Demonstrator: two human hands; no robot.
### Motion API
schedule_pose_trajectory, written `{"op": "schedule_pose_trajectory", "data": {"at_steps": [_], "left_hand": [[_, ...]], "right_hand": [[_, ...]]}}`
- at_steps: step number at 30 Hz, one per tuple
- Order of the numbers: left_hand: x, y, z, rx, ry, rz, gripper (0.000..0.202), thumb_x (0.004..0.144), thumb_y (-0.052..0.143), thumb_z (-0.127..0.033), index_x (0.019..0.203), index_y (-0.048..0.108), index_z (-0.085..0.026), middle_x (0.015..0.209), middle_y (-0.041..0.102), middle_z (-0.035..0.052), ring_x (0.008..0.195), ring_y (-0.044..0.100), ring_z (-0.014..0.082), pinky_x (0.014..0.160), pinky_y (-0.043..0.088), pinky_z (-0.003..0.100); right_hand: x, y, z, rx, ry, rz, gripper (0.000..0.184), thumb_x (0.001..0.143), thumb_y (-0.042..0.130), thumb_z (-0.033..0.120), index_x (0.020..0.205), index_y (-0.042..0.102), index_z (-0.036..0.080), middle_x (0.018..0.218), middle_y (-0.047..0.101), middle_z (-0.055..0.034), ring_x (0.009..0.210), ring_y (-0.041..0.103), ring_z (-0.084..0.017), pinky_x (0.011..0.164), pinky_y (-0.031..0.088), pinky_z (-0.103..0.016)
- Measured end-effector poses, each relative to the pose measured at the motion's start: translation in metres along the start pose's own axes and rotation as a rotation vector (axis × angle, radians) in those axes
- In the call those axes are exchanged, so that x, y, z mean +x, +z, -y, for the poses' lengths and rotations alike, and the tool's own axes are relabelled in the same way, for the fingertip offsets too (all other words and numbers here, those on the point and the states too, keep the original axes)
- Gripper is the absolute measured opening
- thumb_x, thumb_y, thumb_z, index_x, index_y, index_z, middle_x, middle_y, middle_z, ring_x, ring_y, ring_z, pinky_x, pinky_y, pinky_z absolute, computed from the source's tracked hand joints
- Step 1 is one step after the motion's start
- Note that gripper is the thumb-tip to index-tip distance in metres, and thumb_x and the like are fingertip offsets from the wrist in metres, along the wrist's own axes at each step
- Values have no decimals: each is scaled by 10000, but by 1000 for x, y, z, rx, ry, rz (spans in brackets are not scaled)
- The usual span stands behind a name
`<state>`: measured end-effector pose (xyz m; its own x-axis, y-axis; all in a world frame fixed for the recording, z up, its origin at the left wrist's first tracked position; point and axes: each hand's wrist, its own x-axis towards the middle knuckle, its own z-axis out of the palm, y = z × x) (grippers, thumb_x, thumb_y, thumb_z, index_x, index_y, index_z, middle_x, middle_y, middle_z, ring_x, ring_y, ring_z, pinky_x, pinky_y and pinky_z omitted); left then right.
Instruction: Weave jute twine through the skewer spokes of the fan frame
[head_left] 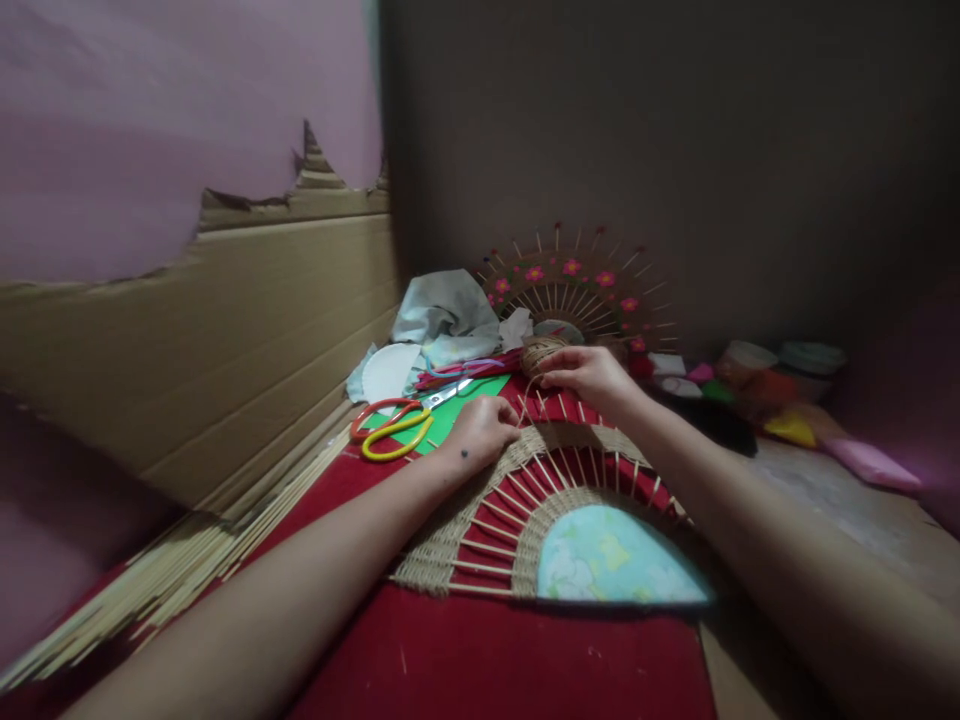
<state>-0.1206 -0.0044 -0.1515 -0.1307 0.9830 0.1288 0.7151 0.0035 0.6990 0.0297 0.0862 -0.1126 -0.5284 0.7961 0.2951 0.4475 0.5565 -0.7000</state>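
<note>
A half-round fan (489,540) of thin sticks with woven twine bands lies on the red board, a pale blue patterned half-disc (615,560) at its centre. At its upper left edge, my left hand (486,430) is closed, fingertips pinched on twine by the outer woven band. My right hand (592,378) reaches in from the right, thumb and fingers closed on twine just beside the twine ball (541,352). A loose strand runs down from the ball between the hands. The exact grip of the fingertips is small and partly hidden.
Scissors with red and yellow handles (397,428) lie on green paper (439,430) at left. Long thin sticks (172,580) line a cardboard wall (300,290). A finished flowered fan (571,268) stands behind. Tubs (810,360) and a pink packet (874,463) sit at right.
</note>
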Motion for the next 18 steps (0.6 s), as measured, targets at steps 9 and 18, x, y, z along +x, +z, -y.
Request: {"op": "schedule_pose_trajectory", "data": {"at_steps": [9,18], "left_hand": [[-6,2,2,46,57,-41,161,656,577,-176,789,666,-161,709,642,19,671,564,157,602,398,251],[-7,4,0,78,46,-82,158,658,579,-132,806,631,-149,687,625,10,638,549,136,576,382,229]], "right_hand": [[38,30,-1,-540,-112,88,177,701,559,202,789,712,187,834,696,-76,836,607,-200,747,417,-262],[36,43,10,-849,-74,163,260,746,478,212,862,698,136,875,678,-172,847,625,-276,722,445,-333]]}}
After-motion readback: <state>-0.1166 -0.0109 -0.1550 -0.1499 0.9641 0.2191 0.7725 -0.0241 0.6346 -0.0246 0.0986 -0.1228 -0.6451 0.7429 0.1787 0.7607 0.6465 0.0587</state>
